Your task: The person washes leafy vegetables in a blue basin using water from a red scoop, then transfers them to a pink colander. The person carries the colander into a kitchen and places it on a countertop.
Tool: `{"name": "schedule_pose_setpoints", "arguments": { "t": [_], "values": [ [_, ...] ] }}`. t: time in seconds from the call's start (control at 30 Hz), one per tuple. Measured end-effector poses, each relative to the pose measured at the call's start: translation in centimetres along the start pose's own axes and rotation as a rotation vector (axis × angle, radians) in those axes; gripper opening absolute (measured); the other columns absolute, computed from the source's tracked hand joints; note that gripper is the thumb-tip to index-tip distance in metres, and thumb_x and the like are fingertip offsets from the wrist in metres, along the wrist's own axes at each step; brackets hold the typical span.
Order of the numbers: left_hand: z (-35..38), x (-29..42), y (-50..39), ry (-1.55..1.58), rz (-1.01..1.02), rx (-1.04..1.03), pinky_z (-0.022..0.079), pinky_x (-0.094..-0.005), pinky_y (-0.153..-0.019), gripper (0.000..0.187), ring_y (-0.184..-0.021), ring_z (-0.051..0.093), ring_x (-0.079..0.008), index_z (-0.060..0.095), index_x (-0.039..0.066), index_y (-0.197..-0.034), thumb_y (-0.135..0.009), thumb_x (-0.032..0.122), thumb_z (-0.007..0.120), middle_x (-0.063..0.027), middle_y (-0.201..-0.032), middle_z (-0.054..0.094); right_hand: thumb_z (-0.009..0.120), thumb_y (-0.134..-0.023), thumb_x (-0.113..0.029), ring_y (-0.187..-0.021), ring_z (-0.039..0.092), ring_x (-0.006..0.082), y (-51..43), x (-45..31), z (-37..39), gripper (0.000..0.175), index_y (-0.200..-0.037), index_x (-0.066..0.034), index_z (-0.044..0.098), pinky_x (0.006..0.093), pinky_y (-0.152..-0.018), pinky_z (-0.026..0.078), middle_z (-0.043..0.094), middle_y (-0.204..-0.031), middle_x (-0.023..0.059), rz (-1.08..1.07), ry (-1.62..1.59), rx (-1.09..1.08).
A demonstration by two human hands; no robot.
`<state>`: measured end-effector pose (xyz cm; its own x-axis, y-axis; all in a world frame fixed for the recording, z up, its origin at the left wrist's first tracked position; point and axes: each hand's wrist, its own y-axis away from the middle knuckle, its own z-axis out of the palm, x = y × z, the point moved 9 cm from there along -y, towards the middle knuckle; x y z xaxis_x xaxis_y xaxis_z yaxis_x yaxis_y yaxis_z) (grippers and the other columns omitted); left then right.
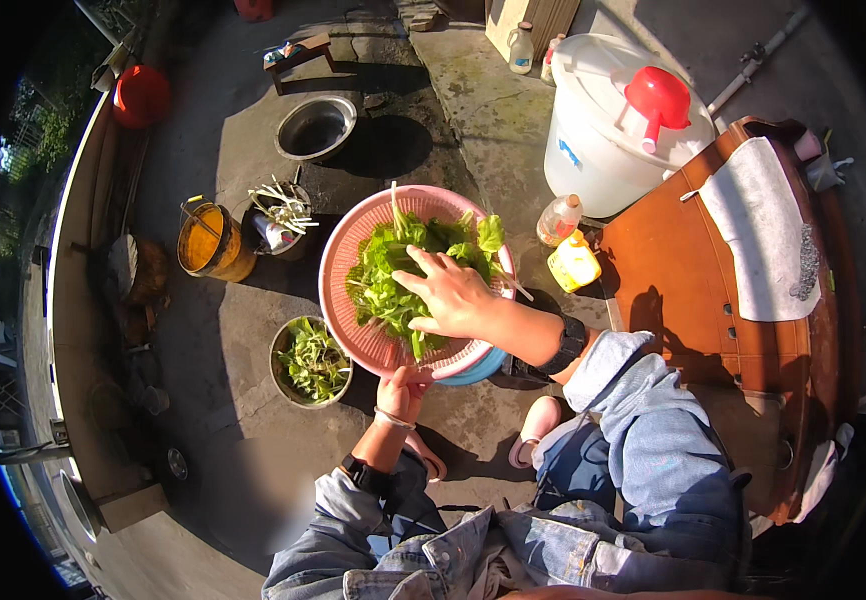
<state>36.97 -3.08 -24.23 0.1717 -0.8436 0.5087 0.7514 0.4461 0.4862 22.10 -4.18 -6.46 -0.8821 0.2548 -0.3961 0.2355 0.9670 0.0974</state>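
Observation:
A round pink plastic colander (339, 270) is held in front of me, above a blue basin (484, 367) that shows at its lower right rim. Leafy greens (384, 281) are heaped inside the colander. My left hand (403, 394) grips the near rim with thumb and fingers. On top of the greens rests my right hand (452, 296), palm down with its fingers spread. A metal bowl (275, 375) with more leaves and stems (313, 364) stands on the ground at the left of the colander.
Beyond are an empty metal basin (317, 129), a yellow bucket (212, 244) and a container of pale stems (283, 214). At right stand a plastic bottle (559, 220), a yellow container (574, 262), a white lidded tub (590, 142) with a red dipper (658, 97), and a brown-covered surface (673, 255).

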Motion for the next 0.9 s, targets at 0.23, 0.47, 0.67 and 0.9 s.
{"name": "schedule_pose_setpoints", "arguments": {
  "t": [0.23, 0.47, 0.67, 0.9],
  "values": [
    [13.5, 9.5, 13.8, -0.08, -0.195, -0.143, 0.043, -0.0453, -0.083, 0.038, -0.101, 0.049, -0.0299, 0.04, 0.002, -0.113, -0.075, 0.004, 0.043, -0.0115, -0.108, 0.05, 0.028, -0.077, -0.064, -0.122, 0.018, 0.0403, 3.1, -4.1, -15.0, 0.08, -0.124, -0.0004, 0.033, 0.0522, -0.095, 0.022, 0.031, -0.128, 0.0224, 0.354, 0.286, -0.475],
    [17.8, 15.0, 18.4, -0.14, -0.313, -0.427, 0.039, -0.0438, -0.089, 0.039, -0.097, 0.051, -0.0305, 0.044, -0.002, -0.108, -0.072, 0.01, 0.047, -0.0156, -0.102, 0.054, 0.034, -0.081, -0.054, -0.106, 0.042, 0.0391, 9.3, -13.7, -27.9, 0.066, -0.13, -0.0111, 0.025, 0.0516, -0.092, 0.029, 0.035, -0.124, 0.0202, 0.195, -0.179, 0.508],
    [19.3, 16.8, 19.2, -0.363, -0.522, -0.338, 0.04, -0.0414, -0.089, 0.029, -0.094, 0.052, -0.0338, 0.049, -0.011, -0.093, -0.074, 0.008, 0.04, -0.022, -0.095, 0.056, 0.046, -0.08, -0.01, -0.11, 0.043, 0.0291, 14.7, -20.3, -28.2, 0.041, -0.12, -0.0052, 0.04, 0.0357, -0.094, 0.033, 0.041, -0.122, 0.0172, 0.015, -0.16, 0.511],
    [22.6, 14.1, 22.4, -0.378, -0.629, -0.489, 0.035, -0.0444, -0.093, 0.033, -0.098, 0.05, -0.0343, 0.044, -0.011, -0.101, -0.075, 0.007, 0.036, -0.0222, -0.102, 0.053, 0.046, -0.081, -0.045, -0.127, 0.009, 0.0353, 25.1, -23.6, -30.6, 0.054, -0.122, -0.01, 0.041, 0.0487, -0.101, 0.003, 0.039, -0.125, 0.015, 0.462, 0.001, 0.541]
  ]
}}
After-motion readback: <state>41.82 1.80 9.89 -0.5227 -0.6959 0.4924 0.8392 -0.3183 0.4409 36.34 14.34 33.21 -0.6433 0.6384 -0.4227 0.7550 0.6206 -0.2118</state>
